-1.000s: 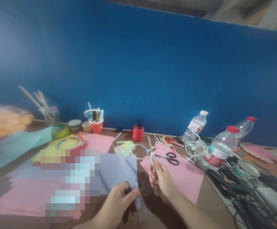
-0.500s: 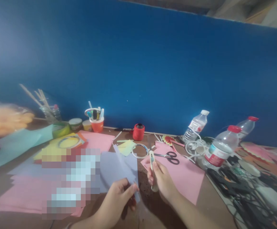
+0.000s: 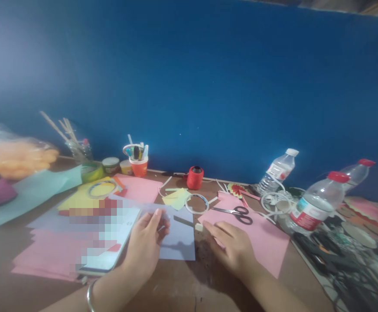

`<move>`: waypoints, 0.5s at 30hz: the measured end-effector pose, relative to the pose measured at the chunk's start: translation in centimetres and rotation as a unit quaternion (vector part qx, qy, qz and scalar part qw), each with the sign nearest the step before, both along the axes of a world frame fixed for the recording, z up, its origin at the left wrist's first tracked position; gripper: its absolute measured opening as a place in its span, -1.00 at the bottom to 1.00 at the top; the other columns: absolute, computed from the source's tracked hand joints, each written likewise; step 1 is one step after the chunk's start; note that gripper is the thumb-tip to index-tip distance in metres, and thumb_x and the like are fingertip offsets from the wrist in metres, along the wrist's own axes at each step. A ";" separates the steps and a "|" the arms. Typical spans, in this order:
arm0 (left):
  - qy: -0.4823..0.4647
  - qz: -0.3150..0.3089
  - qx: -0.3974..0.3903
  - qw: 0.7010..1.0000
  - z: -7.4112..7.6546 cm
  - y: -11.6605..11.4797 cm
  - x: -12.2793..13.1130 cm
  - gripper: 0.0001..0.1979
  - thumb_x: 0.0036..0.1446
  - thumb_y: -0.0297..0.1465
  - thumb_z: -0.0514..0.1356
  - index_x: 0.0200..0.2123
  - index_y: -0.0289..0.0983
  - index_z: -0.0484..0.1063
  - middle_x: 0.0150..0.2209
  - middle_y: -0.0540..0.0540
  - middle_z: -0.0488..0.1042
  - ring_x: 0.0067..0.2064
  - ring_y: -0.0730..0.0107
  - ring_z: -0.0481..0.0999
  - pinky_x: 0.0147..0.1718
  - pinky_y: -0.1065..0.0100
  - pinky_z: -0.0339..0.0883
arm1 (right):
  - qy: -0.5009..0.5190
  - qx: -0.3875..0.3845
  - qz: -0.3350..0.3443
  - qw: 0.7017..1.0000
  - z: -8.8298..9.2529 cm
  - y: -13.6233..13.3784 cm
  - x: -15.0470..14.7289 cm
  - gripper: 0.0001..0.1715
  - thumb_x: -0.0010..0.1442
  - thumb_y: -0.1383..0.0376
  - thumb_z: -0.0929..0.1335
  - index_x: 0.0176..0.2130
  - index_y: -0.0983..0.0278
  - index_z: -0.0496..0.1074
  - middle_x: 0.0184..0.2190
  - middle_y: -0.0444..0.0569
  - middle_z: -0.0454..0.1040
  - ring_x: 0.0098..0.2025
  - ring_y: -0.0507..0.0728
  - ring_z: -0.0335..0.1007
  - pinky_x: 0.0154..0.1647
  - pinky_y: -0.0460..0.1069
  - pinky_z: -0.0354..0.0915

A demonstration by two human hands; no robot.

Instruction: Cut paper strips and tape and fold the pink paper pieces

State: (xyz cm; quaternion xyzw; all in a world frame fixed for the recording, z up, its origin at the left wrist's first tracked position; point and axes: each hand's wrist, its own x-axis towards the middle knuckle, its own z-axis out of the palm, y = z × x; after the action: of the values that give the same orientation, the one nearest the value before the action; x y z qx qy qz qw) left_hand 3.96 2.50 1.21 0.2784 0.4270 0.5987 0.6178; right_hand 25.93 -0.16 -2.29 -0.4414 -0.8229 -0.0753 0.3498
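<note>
My right hand point(image 3: 231, 245) is closed around a utility knife point(image 3: 199, 227), its handle mostly hidden in the fist. The long blade points left, over the lilac sheet point(image 3: 179, 249). Raised at the sheet's left side, my left hand point(image 3: 146, 238) has thumb and fingers pinched together. A thin lilac paper strip point(image 3: 119, 200) seems to run out from those fingers, blurred near the tips. Scissors point(image 3: 239, 213) with dark handles lie on pink paper point(image 3: 263, 234) beyond my right hand. A tape roll point(image 3: 197, 203) rests behind the knife.
A tablet-like device point(image 3: 124, 234) lies left of my left hand, partly pixelated. At the back stand a red thread spool point(image 3: 195, 177) and an orange cup point(image 3: 139, 167) of pens. Plastic bottles point(image 3: 319, 201) and tangled cables point(image 3: 325, 255) occupy the right side.
My left hand has moved left and up, away from the sheet's near right corner. The knife has swung from pointing away from me to pointing left. The view has shifted slightly.
</note>
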 end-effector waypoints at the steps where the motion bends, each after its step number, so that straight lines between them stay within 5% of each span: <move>1: -0.002 0.008 0.004 1.000 0.1 0.1 -0.1 -0.74 -0.09 -0.22 0.29 -0.46 -0.29 0.39 -0.49 0.05 0.37 -0.45 0.54 0.35 -0.47 0.50 0.26 | -0.008 0.021 -0.003 1.000 0.0 -0.1 0.0 -0.61 0.17 0.38 0.26 0.02 0.24 0.35 -0.39 -0.03 0.43 -0.40 0.07 0.34 -0.43 -0.06 0.21; 15: 0.040 -0.007 0.012 0.999 -0.8 0.4 -0.2 -0.70 -0.07 -0.19 0.28 -0.41 -0.33 0.43 -0.47 0.02 0.34 -0.42 0.50 0.35 -0.45 0.43 0.29 | -0.039 0.057 0.000 0.998 0.2 -0.3 -0.7 -0.60 0.16 0.40 0.27 0.01 0.29 0.36 -0.41 -0.01 0.42 -0.44 0.07 0.30 -0.46 -0.05 0.18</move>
State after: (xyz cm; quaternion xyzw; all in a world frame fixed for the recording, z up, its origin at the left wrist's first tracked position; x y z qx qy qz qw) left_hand 3.74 2.92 0.38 0.3128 0.4424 0.5877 0.6010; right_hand 25.19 -0.43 -2.09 -0.4171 -0.8304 -0.1393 0.3422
